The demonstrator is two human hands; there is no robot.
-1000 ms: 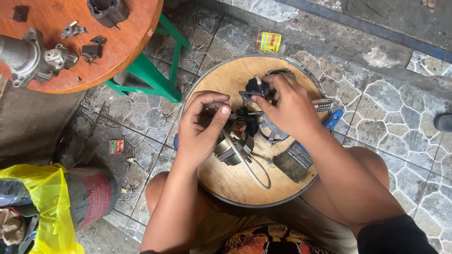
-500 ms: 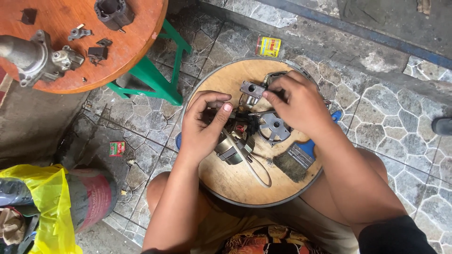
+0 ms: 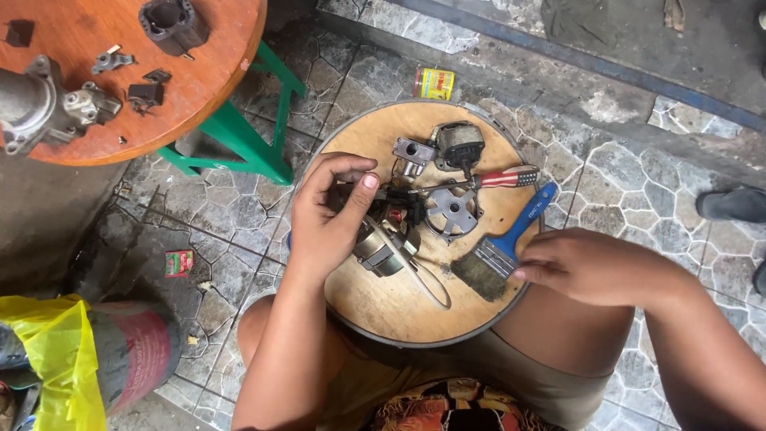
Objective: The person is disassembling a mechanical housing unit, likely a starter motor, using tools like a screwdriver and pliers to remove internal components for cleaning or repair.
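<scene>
Left hand (image 3: 323, 219) fingers pinch the motor (image 3: 383, 239); right hand (image 3: 590, 267) fingers – curled – touch the paintbrush (image 3: 507, 247) – screwdriver (image 3: 487, 179) between.

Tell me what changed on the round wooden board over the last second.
The right hand left the motor parts and drew back to the board's right edge, fingertips at the blue-handled brush. That uncovered the round metal plate and screwdriver. The left hand stayed gripping the small motor.
</scene>
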